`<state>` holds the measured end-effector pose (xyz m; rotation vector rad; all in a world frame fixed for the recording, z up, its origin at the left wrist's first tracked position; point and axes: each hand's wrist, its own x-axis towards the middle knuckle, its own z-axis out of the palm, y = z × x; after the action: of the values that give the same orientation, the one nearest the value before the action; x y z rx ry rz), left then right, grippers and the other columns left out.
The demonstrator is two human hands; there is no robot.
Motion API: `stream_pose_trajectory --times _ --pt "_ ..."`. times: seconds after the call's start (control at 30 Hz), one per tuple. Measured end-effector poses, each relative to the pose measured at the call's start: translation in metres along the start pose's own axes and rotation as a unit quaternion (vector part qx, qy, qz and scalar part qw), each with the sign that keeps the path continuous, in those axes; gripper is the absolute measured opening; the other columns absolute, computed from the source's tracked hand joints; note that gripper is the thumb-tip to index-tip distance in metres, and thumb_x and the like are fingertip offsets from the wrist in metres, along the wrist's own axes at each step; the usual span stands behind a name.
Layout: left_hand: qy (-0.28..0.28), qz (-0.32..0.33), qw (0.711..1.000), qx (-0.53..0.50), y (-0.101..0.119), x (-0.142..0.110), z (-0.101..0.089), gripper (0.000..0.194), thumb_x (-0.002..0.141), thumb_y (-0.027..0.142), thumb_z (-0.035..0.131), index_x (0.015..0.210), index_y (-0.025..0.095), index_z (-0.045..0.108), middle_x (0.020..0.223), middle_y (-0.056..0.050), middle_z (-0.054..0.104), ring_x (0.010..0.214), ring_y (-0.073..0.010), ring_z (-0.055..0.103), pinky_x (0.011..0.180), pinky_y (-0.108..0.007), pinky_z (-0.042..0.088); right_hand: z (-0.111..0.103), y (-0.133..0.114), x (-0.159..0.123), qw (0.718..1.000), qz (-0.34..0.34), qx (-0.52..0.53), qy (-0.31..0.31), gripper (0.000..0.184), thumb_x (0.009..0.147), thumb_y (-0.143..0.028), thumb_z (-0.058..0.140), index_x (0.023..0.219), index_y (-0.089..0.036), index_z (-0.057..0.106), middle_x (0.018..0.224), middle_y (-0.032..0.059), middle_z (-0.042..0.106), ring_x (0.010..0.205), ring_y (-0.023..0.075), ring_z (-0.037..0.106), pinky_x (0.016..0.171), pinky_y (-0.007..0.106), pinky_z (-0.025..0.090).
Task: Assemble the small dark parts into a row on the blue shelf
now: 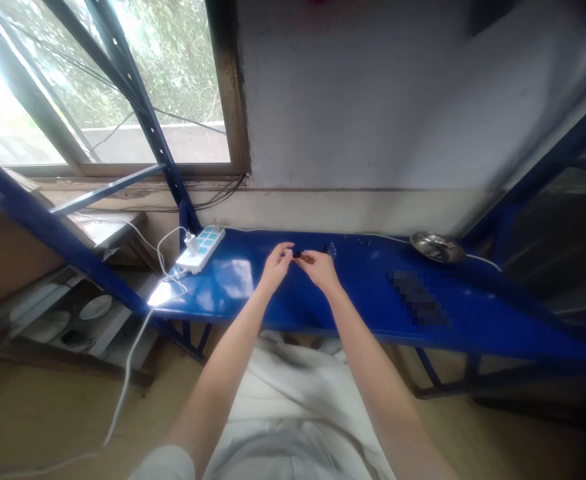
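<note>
Watching through the head camera, I see nearest the pale clothing (pixel 303 387), then the front edge of the blue table (pixel 367 293). At right lies a dark item (pixel 417 298), pixelated, so any label is hidden from me. Farther in, the right hand (pixel 319 268) pinches a small dark piece (pixel 297 255) over the table, between the two hands. The left hand (pixel 276 267) has its fingers narrow beside this piece; I cannot tell whether they grip. Small clear bits (pixel 333 250) are just beyond the right hand. Blue surface gives sideways room on both sides, until the white power strip (pixel 207 245) at left, its markings too small for reading, and the shiny metal dish (pixel 437 247) near the back edge. Behind stands the wall (pixel 373 100).
</note>
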<state>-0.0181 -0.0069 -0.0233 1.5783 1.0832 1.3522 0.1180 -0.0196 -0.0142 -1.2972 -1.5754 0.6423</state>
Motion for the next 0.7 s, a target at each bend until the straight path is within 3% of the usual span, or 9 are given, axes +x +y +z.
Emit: stream_pose_trajectory --times 0.13,0.3,0.47,0.7 --pt "0.099 -0.019 0.991 0.092 -0.041 -0.004 -0.001 0.021 0.083 0.029 0.046 0.091 0.016 0.06 0.073 -0.002 0.057 0.067 -0.011 0.053 0.063 -0.021 0.042 -0.004 0.021 0.002 0.995 0.039 -0.023 0.088 0.029 0.068 -0.044 0.06 0.066 -0.015 0.062 0.066 0.0051 0.064 0.062 0.017 0.056 0.061 0.028 0.042" --pt "0.113 -0.068 0.982 0.133 -0.078 -0.016 -0.003 0.02 0.083 0.03 0.045 0.084 0.016 0.06 0.07 -0.002 0.058 0.066 -0.012 0.054 0.062 -0.023 0.042 -0.019 0.049 0.002 0.984 0.068 -0.053 0.159 0.027 0.071 -0.041 0.057 0.069 -0.015 0.062 0.068 0.006 0.064 0.062 0.0165 0.055 0.061 0.027 0.042" --pt "0.091 -0.074 0.987 0.111 -0.079 -0.025 -0.003 0.021 0.083 0.03 0.044 0.081 0.016 0.06 0.065 0.0 0.057 0.06 -0.0105 0.053 0.058 -0.021 0.041 -0.029 0.078 -0.005 0.975 0.091 -0.104 0.176 0.026 0.072 -0.039 0.055 0.068 -0.014 0.061 0.068 0.0071 0.064 0.062 0.0169 0.055 0.061 0.027 0.041" --pt "0.091 -0.077 0.987 0.107 -0.075 -0.028 -0.004 0.021 0.083 0.029 0.043 0.081 0.017 0.06 0.065 0.0 0.057 0.059 -0.0106 0.053 0.057 -0.021 0.041 -0.027 0.105 -0.004 0.975 0.105 -0.147 0.132 0.025 0.074 -0.037 0.054 0.073 -0.013 0.063 0.072 0.0079 0.065 0.065 0.0173 0.056 0.063 0.027 0.042"
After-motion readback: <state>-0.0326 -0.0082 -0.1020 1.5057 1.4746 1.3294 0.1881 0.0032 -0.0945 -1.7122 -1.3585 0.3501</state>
